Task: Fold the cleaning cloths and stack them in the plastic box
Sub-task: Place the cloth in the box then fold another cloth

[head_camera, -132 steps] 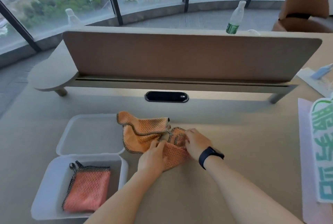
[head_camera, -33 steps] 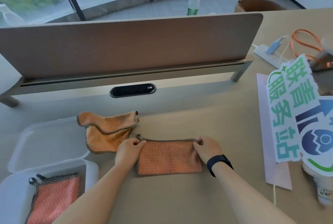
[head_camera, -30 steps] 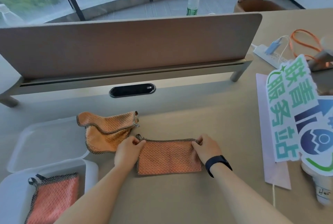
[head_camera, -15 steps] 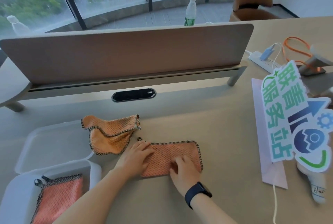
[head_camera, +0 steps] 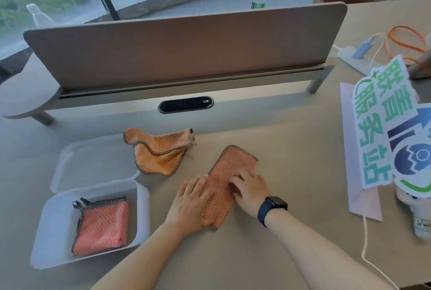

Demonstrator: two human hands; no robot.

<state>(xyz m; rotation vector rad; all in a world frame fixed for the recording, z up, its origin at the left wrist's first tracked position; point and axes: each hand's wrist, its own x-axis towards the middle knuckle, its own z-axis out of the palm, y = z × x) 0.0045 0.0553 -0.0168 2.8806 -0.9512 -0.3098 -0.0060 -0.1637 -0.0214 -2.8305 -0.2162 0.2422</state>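
Fingers (head_camera: 198, 187) of both hands lie spread, pressing flat the half-folded cloth (head_camera: 229, 174) right of the plastic box (head_camera: 142, 210); edges should align before the next fold.

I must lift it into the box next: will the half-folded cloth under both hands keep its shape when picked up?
Probably not. The half-folded cloth looks thin and floppy, like the crumpled cloth sagging in soft waves nearby. The left hand and right hand press it flat, so the fold may spring open. It seems light.
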